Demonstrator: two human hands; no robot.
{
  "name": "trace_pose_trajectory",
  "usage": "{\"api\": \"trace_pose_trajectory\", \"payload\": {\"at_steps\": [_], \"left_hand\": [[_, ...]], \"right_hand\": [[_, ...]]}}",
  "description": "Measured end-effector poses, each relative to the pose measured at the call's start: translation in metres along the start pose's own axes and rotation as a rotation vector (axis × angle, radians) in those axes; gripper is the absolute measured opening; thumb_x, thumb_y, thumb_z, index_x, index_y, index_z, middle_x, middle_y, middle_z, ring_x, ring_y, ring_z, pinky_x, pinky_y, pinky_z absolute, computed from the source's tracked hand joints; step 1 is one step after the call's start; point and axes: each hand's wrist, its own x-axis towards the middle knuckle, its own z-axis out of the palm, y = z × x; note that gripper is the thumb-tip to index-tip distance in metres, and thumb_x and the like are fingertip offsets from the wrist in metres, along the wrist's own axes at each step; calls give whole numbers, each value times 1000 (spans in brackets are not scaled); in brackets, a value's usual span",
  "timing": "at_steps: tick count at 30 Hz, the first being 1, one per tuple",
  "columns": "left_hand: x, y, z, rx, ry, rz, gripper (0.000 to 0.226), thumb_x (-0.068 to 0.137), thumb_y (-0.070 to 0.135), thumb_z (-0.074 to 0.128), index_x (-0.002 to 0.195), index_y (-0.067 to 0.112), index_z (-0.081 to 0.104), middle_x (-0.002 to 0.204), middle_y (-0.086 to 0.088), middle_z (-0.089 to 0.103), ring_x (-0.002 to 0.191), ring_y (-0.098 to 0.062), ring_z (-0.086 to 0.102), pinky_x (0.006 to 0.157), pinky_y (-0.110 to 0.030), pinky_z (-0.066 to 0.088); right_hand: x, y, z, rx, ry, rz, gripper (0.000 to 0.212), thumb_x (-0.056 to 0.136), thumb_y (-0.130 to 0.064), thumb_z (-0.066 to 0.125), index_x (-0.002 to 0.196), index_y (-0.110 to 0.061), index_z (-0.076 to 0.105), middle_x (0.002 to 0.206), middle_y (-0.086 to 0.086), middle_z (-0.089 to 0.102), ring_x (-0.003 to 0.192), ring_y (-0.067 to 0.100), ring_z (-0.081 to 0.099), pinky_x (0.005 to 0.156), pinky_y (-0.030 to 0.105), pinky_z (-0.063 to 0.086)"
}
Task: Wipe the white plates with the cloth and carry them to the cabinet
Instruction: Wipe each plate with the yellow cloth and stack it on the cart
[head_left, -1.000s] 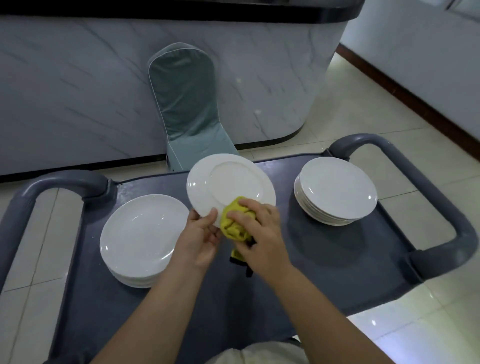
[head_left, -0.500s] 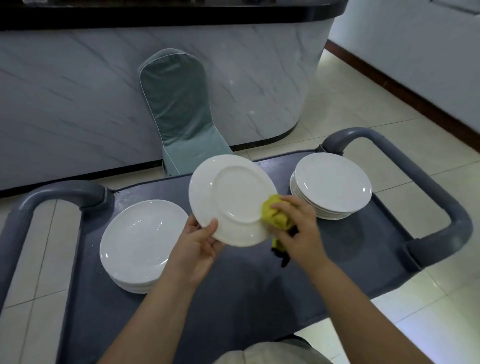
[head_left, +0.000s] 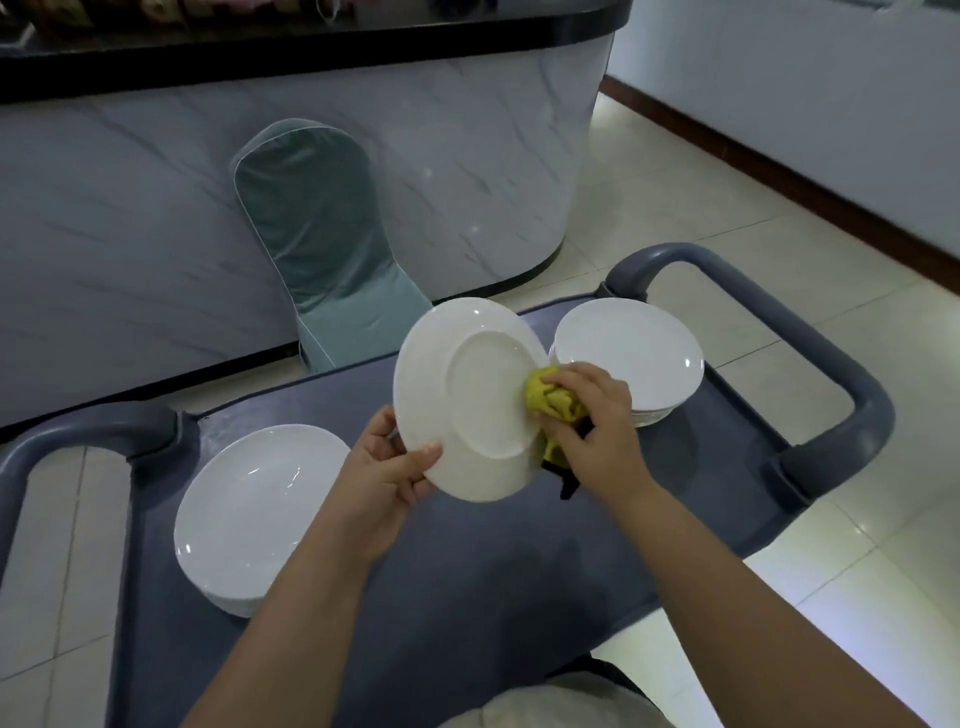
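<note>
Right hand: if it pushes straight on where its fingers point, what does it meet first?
The held plate: the right hand presses the yellow cloth against its near face, so contact looks immediate.

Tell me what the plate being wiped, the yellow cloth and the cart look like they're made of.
White plate: probably glazed ceramic or porcelain; smooth, glossy highlights, raised foot ring underneath. Yellow cloth: soft matte fabric, possibly microfibre; it bunches into crumpled folds. Cart: seemingly moulded grey plastic, dull finish, thick rounded handles.

grey cart (head_left: 467, 597), two plate stacks (head_left: 260, 519) (head_left: 634, 353)
</note>
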Motion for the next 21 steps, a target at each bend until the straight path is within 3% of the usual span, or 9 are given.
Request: {"api": "trace_pose_trajectory", "payload": {"at_steps": [2, 6, 9, 11, 14, 16, 18, 21], "left_hand": [[6, -1, 11, 26, -48, -14, 44, 74, -6, 64, 112, 15, 59, 106, -8, 71, 98, -24, 69, 70, -36, 59], [28, 12, 27, 50, -36, 8, 35, 73, -2, 64, 104, 14, 59, 96, -5, 74, 86, -22, 71, 62, -34, 59], [47, 15, 44, 139, -13, 12, 24, 78, -3, 63, 94, 15, 60, 86, -1, 73, 80, -18, 70, 61, -32, 59], [60, 14, 63, 309, -29, 77, 24, 85, -5, 63, 92, 18, 61, 84, 2, 73, 80, -15, 69, 63, -32, 59], [88, 9, 106, 605, -56, 289, 34, 87, -8, 62, 90, 26, 63, 77, 13, 73, 72, -2, 67, 62, -18, 52], [109, -2, 136, 820, -71, 449, 39, 86, -8, 58, 90, 30, 64, 75, 21, 69, 71, 6, 62, 65, -11, 47], [127, -18, 163, 1115, -79, 600, 40, 85, -1, 55, 104, 33, 67, 83, 19, 66, 79, -2, 61, 69, -15, 42], [152, -42, 182, 1495, -141, 800, 54, 84, 0, 51, 128, 29, 60, 103, 4, 70, 93, -22, 62, 71, -20, 32]], "right_hand": [[13, -15, 5, 16, 98, 22, 33, 82, -14, 76, 113, -14, 67, 125, 2, 55, 111, 26, 42, 99, 25, 33], [-5, -20, 5, -30, -27, -271, 33, 83, -23, 70, 115, -20, 65, 131, 0, 53, 110, 24, 44, 101, 31, 34], [-15, 5, -16, -77, -60, -174, 34, 80, -14, 69, 114, -18, 68, 129, 0, 54, 109, 26, 45, 103, 20, 32], [-16, 22, -35, -33, 40, 36, 36, 80, -8, 72, 113, -22, 67, 125, -5, 56, 110, 25, 45, 102, 21, 34], [-18, 46, -69, 27, 215, 197, 32, 82, -12, 73, 109, -29, 65, 115, -8, 60, 108, 26, 52, 95, 38, 44], [-22, 54, -90, 60, 291, 239, 35, 83, -18, 72, 108, -40, 61, 113, -13, 58, 109, 16, 53, 92, 33, 47], [-26, 61, -106, 55, 347, 246, 36, 83, -24, 71, 106, -49, 57, 109, -21, 56, 106, 5, 53, 90, 23, 45], [-31, 71, -122, 36, 383, 301, 43, 83, -19, 73, 102, -53, 55, 108, -27, 55, 105, 5, 53, 90, 34, 47]]}}
